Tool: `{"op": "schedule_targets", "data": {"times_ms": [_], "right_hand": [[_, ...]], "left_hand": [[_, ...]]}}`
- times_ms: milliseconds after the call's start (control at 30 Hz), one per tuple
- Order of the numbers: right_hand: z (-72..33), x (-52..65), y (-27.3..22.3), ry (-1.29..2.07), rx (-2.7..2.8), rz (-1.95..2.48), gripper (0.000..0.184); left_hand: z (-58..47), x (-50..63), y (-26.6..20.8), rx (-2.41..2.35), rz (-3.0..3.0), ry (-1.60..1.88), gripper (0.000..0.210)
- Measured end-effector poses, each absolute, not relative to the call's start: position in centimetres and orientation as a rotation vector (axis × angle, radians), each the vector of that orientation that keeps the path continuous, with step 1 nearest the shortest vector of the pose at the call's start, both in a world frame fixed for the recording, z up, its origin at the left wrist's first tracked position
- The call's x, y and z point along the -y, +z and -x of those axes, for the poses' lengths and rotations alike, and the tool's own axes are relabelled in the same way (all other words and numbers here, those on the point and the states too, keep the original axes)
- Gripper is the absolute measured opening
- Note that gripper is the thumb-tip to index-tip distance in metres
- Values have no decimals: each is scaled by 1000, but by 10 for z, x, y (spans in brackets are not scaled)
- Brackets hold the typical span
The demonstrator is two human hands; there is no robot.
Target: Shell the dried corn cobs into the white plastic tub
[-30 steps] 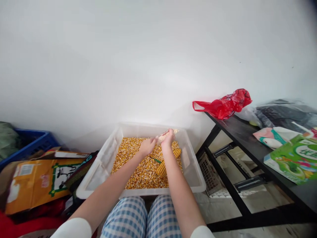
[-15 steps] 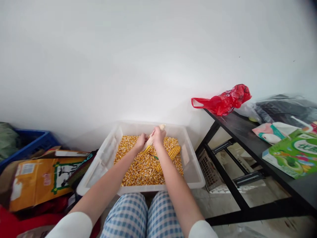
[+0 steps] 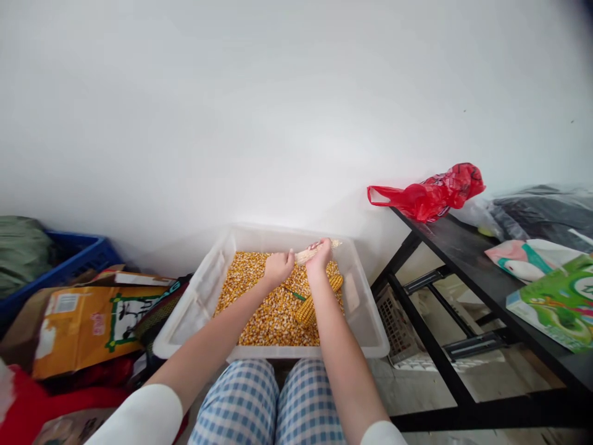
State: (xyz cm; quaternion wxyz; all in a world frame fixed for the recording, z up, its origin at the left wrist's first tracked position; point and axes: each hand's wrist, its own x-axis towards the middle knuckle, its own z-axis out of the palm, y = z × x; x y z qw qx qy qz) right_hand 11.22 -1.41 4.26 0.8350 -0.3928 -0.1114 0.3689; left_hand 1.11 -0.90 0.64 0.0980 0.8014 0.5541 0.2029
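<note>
A mostly bare, pale corn cob slants over the corn bin, its far tip sticking out past my right hand, whose fingers wrap round it. At the lower-left end of the cob, my left hand is closed, thumb along the cob; that end is hidden inside the fist. Beneath both hands, loose yellow corn kernels cover the floor of a translucent plastic bin. Yellow ears of corn lie on the kernels below my right wrist, partly hidden by the forearm. Beside them is a small green strip.
On the right stands a black table with a red plastic bag and a green carton. A crate sits under it. To the left are an orange cardboard box and a blue crate. A white wall rises behind.
Both hands and the cob have shifted right, and the cob lies flatter. The left hand now covers the end where yellow kernels showed. The whole view has shifted slightly.
</note>
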Motion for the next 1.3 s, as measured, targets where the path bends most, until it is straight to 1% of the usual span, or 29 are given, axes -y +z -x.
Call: {"op": "schedule_targets", "data": {"times_ms": [233,600,833,967,1100,1300], "right_hand": [[-105,17,51,788,298,776,15],[-107,19,60,803,362,739,17],[-113,12,50,868,352,716,17],[-119,8,37,819,229,795,17],[-115,7,30,749,148,857,19],[-95,5,36,663,247,941,18]], "left_hand": [[-5,2,3,-1615,-2318,642,56],[-5,2,17,-1591,-2306,679,54],[-5,-1,13,-1598,-2342,648,56],[-5,5,17,-1548,-2382,581,65],[-11,16,19,-1448,-2516,678,62],[-20,10,3,-1616,-2211,717,64]]}}
